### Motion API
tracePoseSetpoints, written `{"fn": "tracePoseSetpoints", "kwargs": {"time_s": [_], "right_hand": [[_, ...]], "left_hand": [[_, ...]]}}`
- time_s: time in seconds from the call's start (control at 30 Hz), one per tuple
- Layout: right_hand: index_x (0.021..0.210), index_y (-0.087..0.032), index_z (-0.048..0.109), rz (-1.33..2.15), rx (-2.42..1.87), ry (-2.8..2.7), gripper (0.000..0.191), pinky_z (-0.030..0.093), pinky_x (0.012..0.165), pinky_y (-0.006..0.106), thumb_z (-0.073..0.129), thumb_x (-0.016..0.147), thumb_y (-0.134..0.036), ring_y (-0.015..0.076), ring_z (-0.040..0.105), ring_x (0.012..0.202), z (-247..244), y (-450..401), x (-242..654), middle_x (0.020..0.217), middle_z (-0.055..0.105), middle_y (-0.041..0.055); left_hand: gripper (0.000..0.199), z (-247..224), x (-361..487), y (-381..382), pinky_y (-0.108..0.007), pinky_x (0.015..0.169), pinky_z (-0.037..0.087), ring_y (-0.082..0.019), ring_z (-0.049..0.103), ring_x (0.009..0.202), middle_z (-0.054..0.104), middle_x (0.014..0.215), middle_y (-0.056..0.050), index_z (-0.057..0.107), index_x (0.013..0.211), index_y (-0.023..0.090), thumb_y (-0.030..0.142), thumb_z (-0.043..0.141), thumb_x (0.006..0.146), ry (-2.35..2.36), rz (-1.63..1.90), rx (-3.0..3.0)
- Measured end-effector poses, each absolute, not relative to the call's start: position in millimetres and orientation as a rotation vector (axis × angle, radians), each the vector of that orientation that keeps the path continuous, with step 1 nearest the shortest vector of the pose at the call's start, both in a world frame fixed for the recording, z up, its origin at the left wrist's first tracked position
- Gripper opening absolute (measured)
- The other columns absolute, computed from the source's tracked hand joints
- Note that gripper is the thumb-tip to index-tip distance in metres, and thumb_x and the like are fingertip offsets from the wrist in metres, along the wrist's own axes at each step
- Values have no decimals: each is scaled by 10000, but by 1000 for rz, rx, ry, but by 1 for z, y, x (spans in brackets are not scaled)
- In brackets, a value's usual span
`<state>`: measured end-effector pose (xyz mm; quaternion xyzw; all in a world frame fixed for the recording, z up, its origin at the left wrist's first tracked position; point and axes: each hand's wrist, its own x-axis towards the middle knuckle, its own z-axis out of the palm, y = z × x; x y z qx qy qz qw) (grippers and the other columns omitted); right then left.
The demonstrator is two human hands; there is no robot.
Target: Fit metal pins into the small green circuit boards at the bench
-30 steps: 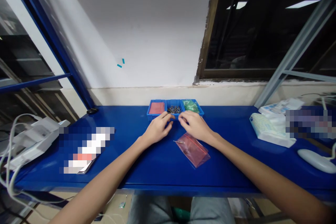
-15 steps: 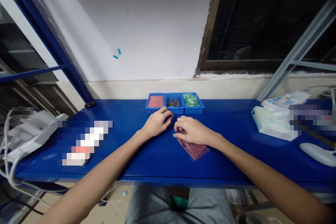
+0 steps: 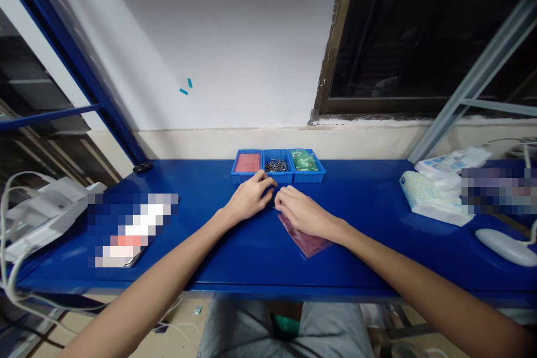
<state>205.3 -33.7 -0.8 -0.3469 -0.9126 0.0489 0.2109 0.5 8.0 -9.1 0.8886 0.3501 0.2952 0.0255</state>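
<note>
My left hand point(image 3: 253, 196) rests on the blue tabletop in front of the bins, its fingers loosely bent and the thumb apart from them. Close to its right is my right hand point(image 3: 302, 211), with fingers curled together at the tips; whatever they pinch is too small and hidden to make out. Beneath that hand lies a flat, see-through pink plastic bag point(image 3: 309, 241), partly covered by the palm. Just beyond both hands stand three joined blue bins: a left bin with pink bags point(image 3: 247, 163), a middle one with metal screws point(image 3: 277, 165), and a right one with green packets point(image 3: 304, 160).
On the left lie a blurred-out phone-like object point(image 3: 133, 260) and a white power strip point(image 3: 54, 207) with cables. To the right are a tissue pack point(image 3: 436, 198) and a white computer mouse point(image 3: 505, 246). A wall and a window frame rise behind the table.
My right hand has shifted slightly left and turned palm-down, its fingers drawing closer together over the pink bag. The left hand stays nearly in place.
</note>
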Motion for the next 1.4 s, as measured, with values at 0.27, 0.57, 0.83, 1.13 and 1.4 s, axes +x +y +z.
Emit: {"fn": "tracePoseSetpoints", "kwargs": {"time_s": [0.27, 0.57, 0.83, 1.13, 1.4], "right_hand": [[1031, -194, 555, 260, -1035, -2161, 227, 435, 821, 316, 378, 956, -74, 208, 575, 934, 0, -22, 209, 1006, 640, 85], [931, -204, 543, 259, -1040, -2119, 141, 418, 803, 317, 435, 963, -119, 208, 578, 905, 1, -27, 204, 942, 636, 63], [838, -196, 568, 326, -1008, -2019, 137, 415, 801, 297, 528, 921, -95, 184, 570, 866, -1, -31, 197, 877, 615, 32], [806, -191, 638, 242, -1193, -2017, 100, 409, 714, 277, 609, 886, -139, 176, 598, 783, -6, -17, 210, 805, 652, 23], [760, -170, 656, 478, -1185, -2027, 130, 391, 630, 248, 590, 867, -136, 141, 600, 652, 2, -23, 202, 716, 682, 16]], "left_hand": [[166, -7, 3, 5, -302, 828, 508, -195, 643, 877, 633, 973, -67, 660, 1046, 183, 229, 535, 947, 1028, 792, 2794], [207, -1, 4, 0, -279, 779, 468, -190, 629, 859, 640, 948, -55, 638, 1023, 169, 342, 535, 975, 1011, 718, 2829], [216, -5, 7, 2, -245, 703, 415, -151, 587, 750, 628, 830, -23, 609, 897, 161, 312, 501, 1009, 882, 814, 2702], [166, -3, 3, 8, -239, 675, 420, -134, 560, 708, 629, 833, -20, 644, 931, 155, 307, 587, 967, 917, 1012, 2550], [250, -6, 6, 5, -229, 697, 479, -123, 606, 734, 675, 938, -31, 592, 1205, 168, 234, 593, 964, 856, 1146, 2537]]}}
